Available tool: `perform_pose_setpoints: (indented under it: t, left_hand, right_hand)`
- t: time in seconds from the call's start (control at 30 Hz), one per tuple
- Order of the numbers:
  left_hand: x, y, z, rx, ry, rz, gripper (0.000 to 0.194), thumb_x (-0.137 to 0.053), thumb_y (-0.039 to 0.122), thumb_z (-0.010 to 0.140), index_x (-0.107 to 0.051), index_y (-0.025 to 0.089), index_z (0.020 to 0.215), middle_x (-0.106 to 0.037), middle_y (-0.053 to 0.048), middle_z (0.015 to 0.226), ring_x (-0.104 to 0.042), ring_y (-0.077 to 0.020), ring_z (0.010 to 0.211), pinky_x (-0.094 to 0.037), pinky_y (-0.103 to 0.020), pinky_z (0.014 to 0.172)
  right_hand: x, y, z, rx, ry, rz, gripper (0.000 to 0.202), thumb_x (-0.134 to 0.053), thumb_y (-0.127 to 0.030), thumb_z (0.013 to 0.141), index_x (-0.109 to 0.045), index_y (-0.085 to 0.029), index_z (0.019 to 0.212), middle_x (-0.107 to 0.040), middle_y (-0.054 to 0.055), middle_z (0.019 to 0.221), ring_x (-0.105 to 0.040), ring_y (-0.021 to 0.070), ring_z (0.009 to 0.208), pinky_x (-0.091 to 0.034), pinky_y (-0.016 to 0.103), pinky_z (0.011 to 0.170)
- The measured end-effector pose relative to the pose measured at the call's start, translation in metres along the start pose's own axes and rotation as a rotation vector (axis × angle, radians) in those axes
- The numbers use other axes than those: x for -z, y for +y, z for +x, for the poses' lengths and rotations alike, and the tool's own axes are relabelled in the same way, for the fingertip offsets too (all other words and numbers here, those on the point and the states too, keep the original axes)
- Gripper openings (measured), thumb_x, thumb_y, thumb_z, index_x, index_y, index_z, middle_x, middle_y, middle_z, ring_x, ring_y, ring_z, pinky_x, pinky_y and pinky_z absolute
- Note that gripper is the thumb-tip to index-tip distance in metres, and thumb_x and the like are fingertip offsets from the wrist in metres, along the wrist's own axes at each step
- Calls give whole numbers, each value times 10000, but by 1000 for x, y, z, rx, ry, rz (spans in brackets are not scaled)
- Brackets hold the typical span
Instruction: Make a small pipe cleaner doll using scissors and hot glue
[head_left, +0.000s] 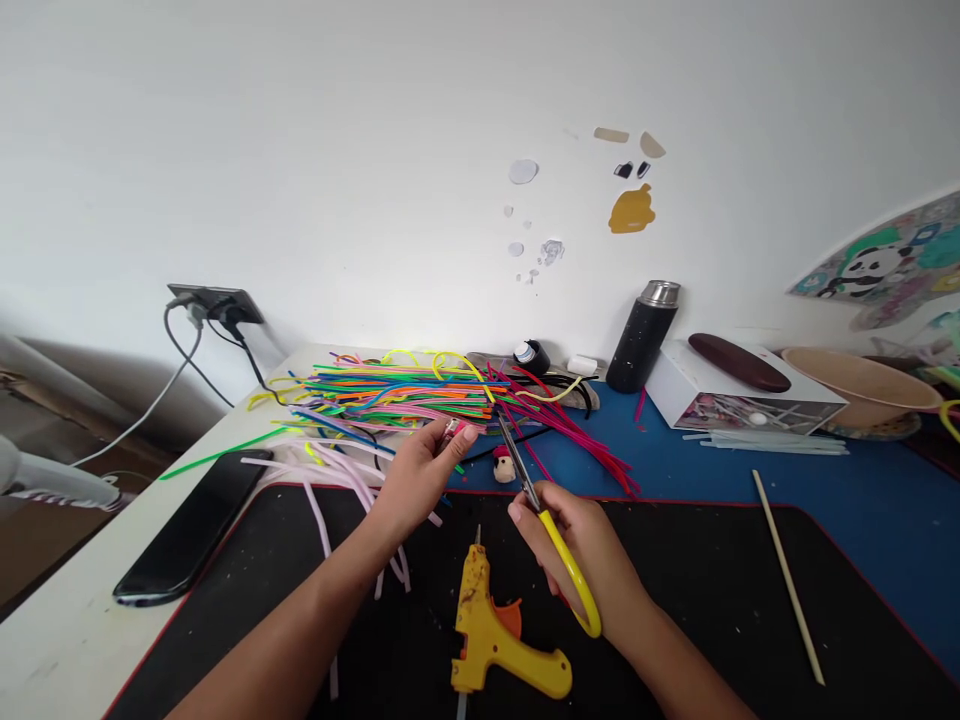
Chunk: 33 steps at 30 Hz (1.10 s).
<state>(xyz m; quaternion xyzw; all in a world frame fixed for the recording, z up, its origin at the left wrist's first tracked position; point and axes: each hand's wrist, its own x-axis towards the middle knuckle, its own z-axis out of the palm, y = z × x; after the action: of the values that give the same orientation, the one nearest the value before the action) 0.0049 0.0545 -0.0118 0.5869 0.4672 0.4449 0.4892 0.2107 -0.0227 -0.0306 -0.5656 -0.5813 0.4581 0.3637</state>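
My right hand (574,545) is wrapped round a pair of scissors (566,570) with yellow handles, the blades pointing up and away, slightly apart. My left hand (424,470) pinches a small red and white piece (452,429) between thumb and fingers, left of the blade tips. Just beyond the hands lies a pile of coloured pipe cleaners (397,390). A small figure with a dark red top (504,465) rests between the hands. Nearer to me, a yellow glue gun (484,630) lies on the black mat (660,600).
A black phone (191,530) lies at the left. Pale pink strips (322,520) cross the mat's left side. Behind at the right stand a black flask (643,338), a white box (742,395) and a beige bowl (855,385). A wooden stick (787,575) lies on the right.
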Motion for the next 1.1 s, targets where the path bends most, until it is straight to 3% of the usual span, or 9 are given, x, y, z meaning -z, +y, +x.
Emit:
perform_pose_setpoints:
  t: [0.2,0.7,1.1]
  left_hand:
    - [2,4,0,0,-23,146,648,-674,770,871,-379,234,659,-305,65,650,-262,-115,611,-230,-266,560]
    - [18,-1,5,-14,-157,357,521,-548,637,908,-312,248,652,-235,60,651,-220,-119,617,-185,-304,580]
    - [15,3,5,5,-198,379,444,-535,584,867,-384,237,635,-312,50,644,-294,-126,633,-228,-304,608]
  right_hand:
    - [3,-3,1,-14,-34,-60,321,-672,-529,1001,-659,-217,928,-484,-82,524,-479,110,365,-360,206,384]
    - [0,-2,-1,11,-92,-106,346,-671,-552,986,-675,-212,924,-507,-68,563,-465,100,372,-339,208,382]
    - [-2,-14,-8,-44,-144,-79,325,-706,-532,964,-692,-209,939,-546,-56,615,-476,97,401,-345,201,387]
